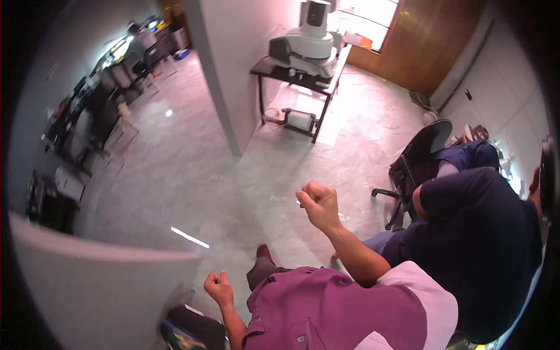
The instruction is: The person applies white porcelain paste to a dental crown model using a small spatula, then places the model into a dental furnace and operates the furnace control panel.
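My right hand (318, 207) is raised in front of me in a fist over the pale floor (192, 151); whether it holds anything is hidden. Lower down and to the left, my left hand (219, 287) is also closed, its contents hidden, beside my purple top (332, 309). A dark bag or case (189, 329) lies below that hand, partly cut off. My shoe (262, 254) shows on the floor between my hands.
Two people in dark blue (466, 245) are close on my right, by a black office chair (417, 151). A white machine (306, 49) stands on a black table beside a wall corner (224, 76). Cluttered desks (81, 128) line the left wall; a low partition (87, 248) is nearer.
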Demonstrator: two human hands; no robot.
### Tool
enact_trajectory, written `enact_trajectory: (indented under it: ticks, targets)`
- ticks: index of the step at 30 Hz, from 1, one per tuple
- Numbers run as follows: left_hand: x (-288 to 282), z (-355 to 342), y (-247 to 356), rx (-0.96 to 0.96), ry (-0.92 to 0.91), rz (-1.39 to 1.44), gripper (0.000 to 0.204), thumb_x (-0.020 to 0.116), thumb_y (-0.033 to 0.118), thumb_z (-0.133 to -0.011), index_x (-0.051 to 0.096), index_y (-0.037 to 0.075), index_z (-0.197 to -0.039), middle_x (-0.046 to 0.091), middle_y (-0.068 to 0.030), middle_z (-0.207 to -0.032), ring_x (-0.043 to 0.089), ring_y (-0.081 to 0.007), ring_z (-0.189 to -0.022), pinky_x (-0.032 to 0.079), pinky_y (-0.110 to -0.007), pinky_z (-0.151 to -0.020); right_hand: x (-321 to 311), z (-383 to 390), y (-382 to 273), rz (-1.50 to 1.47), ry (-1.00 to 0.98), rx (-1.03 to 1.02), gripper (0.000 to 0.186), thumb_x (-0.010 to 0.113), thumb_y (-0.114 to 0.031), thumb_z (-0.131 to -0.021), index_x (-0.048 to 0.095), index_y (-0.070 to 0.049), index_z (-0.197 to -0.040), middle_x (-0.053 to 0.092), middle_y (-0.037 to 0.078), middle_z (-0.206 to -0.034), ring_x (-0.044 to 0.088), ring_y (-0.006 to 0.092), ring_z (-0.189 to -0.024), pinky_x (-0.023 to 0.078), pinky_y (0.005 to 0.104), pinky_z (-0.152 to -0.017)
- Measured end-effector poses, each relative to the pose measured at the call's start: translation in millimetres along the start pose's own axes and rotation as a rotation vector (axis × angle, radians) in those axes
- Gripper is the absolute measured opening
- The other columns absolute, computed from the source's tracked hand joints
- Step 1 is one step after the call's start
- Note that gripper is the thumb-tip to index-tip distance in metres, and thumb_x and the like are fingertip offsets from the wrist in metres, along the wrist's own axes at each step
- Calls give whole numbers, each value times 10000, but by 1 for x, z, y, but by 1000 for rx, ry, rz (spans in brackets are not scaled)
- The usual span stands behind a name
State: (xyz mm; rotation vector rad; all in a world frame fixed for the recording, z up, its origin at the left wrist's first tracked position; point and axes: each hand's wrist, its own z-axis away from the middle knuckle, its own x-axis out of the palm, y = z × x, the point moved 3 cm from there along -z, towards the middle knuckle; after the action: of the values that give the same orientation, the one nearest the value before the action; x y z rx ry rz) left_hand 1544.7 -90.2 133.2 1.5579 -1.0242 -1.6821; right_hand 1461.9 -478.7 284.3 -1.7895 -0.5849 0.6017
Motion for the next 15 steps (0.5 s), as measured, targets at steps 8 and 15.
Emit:
enact_trajectory:
  ticks: [8, 15]
  targets:
    - [237, -239, 260, 475, -441, 67, 267, 807, 117, -869, 687, 22, -1087, 697, -119, -983, 693, -258, -825, 553, -396, -781, -123, -197, 43, -75, 526, 83, 69, 748, -1, -944, 691, -37, -959, 682, 2, -920, 612, 70, -852, 487, 230, -749]
    - [446, -330, 244, 361, -796, -156, 299, 786, 182, -899, 713, 29, -1145, 747, -173, -1081, 736, -340, -968, 576, -445, -864, -246, -388, 123, 7, 644, 69, 76, 763, -62, -952, 712, -30, -905, 684, -10, -846, 603, 56, -778, 489, 238, -694]
